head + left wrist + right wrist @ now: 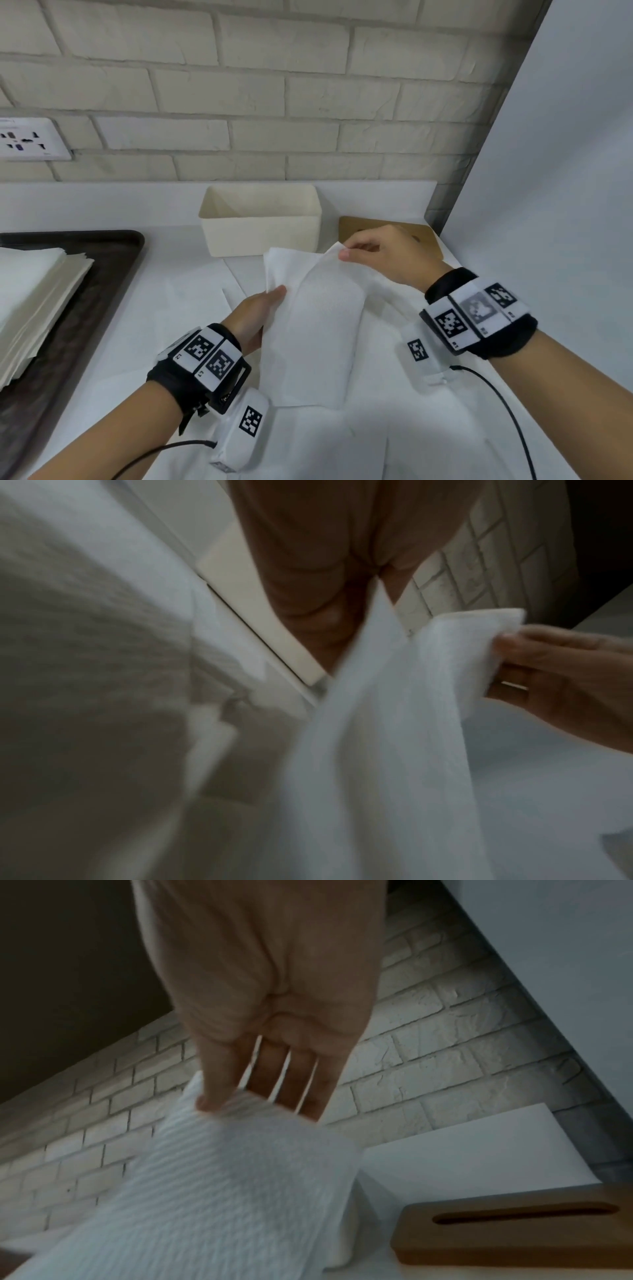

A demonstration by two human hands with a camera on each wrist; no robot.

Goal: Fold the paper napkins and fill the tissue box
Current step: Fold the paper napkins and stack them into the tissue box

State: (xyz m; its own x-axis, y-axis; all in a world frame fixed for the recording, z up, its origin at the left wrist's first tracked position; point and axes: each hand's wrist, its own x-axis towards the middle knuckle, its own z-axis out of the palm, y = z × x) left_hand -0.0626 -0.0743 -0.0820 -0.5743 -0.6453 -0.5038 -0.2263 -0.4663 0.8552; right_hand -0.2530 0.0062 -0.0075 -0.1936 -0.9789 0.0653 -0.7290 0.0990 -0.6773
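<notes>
Your right hand [383, 255] pinches the far right corner of the napkin [322, 318], thumb on top, fingers under; the right wrist view confirms the pinch. Your left hand [255, 317] is on the napkin's left edge with the thumb over the sheet; the fingers are hidden behind it, so it reads as a light hold, but I can't tell how firm. The napkin is lifted off the counter [102, 342] between both hands, with a flap curling over from the right, so my read is mid-fold. The long axis runs roughly toward and away from you, slightly tilted right. The key relation: the tissue box [260, 222] sits open, straight beyond the napkin's far edge, its long side crosswise to the napkin's axis. Your right hand is nearer to it, just beside its right end. Expect to turn the folded sheet before it drops in. The wooden slotted lid [514, 1229] lies flat to the right of the box, under your right hand. The unfolded stack [34, 301] is on the dark tray [113, 260], well to the left.
</notes>
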